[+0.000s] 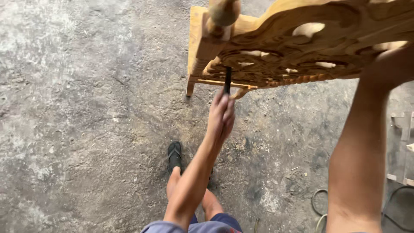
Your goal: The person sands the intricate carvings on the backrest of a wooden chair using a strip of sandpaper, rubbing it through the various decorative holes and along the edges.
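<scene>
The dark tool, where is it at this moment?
In the head view, the dark tool sits upper centre, held by the left hand against the lower edge of the carved wooden chair.

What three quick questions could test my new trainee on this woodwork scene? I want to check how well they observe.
1. True or false: the left hand holds a dark tool against the carved chair.
2. What does the chair stand on? A) a workbench B) a concrete floor C) grass
3. Fill in: the foot below the left hand wears a black ____.

Key
1. True; the tool's slim dark handle rises from the fingers to the carving.
2. B
3. Sandal. The right arm reaches up toward the chair's top; its hand is hidden from the camera.
</scene>
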